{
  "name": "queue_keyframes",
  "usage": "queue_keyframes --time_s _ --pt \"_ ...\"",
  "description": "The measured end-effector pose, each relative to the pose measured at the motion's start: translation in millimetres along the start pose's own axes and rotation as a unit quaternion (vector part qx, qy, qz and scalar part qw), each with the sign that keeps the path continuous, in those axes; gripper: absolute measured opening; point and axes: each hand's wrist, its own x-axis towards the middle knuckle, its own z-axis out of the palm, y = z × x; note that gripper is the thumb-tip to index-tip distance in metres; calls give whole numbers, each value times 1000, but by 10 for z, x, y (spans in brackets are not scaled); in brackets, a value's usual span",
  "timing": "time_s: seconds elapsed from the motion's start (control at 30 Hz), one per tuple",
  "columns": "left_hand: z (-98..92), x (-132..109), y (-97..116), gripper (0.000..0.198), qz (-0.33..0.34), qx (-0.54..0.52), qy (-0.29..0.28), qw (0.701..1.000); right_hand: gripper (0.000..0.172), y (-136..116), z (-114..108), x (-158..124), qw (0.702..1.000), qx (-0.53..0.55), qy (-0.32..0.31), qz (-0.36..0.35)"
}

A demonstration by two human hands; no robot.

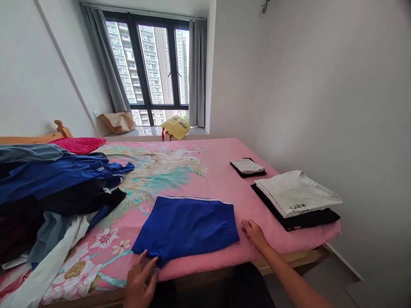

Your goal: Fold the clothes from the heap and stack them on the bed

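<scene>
Workpiece: blue garment (192,226), laid flat near the front edge of the bed, between my two hands.
Workpiece edges: white trim runs along the far edge; the near left corner reaches close to the front edge of the pink bedspread (221,171).
Left hand: my left hand (139,279) has its fingers spread, the fingertips at the near left corner of the cloth; I cannot tell whether they pinch it.
Right hand: my right hand (255,235) is half unfolded, fingers loosely bent, gripping nothing, just beside the right edge of the garment.
Left limit: the clothes pile (70,175) is heaped on the left of the bed; a band of floral bedspread separates it from the garment.
Right limit: a folded white shirt (295,192) rests on black clothing (316,219), near the right side of the bed; my right hand has a strip of pink fabric between it and this stack.
Far right: a smaller folded stack (247,166) sits beyond the shirt, apart from the garment.
Far clearance: bedspread extends from the trim to the windowsill (147,131).
Front boundary: wooden bed frame (290,259), below the bedspread edge.
</scene>
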Motion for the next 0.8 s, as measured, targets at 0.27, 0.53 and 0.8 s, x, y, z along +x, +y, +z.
queue_keyframes --time_s 0.27,0.53,0.8 --pt "-78 79 531 46 -213 33 -82 973 48 -225 266 252 991 26 -80 101" --pt "-51 289 680 36 -353 -63 -168 918 34 -133 367 289 961 177 -129 170" --pt "-140 172 632 34 -246 -105 -77 960 27 -162 272 207 913 318 -139 215"
